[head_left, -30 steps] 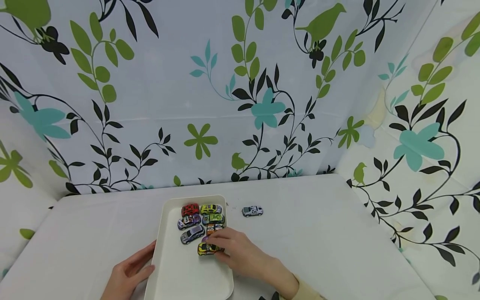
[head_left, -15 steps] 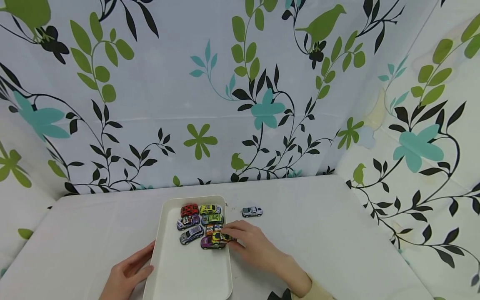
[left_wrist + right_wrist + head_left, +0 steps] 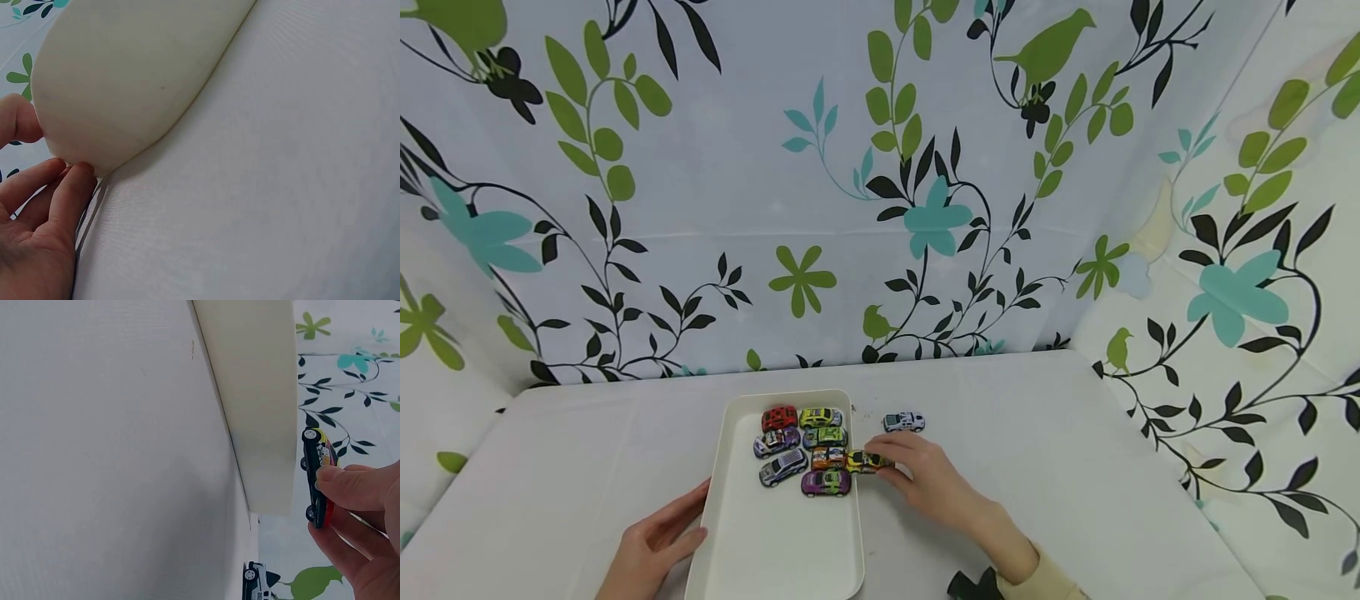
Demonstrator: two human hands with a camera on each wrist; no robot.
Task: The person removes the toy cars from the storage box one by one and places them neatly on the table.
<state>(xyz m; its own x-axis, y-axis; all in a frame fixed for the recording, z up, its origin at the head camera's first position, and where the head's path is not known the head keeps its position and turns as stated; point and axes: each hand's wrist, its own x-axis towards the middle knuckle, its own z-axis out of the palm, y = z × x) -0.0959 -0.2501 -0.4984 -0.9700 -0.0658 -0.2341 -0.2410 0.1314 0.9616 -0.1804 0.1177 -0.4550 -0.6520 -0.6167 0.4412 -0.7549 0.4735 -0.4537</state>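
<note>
Leaf-print curtain (image 3: 820, 192), white table (image 3: 1075, 467), cream tray (image 3: 775, 542), right hand (image 3: 925, 479) pinching yellow car (image 3: 863, 461)

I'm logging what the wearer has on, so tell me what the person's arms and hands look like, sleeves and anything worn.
Both hands are bare: no gloves, rings or markings show. The right hand comes out of a pale beige long sleeve, with a small black object beside the wrist that cannot be identified. The left hand shows no sleeve in view; its wrist is cut off by the picture's edge.
</note>
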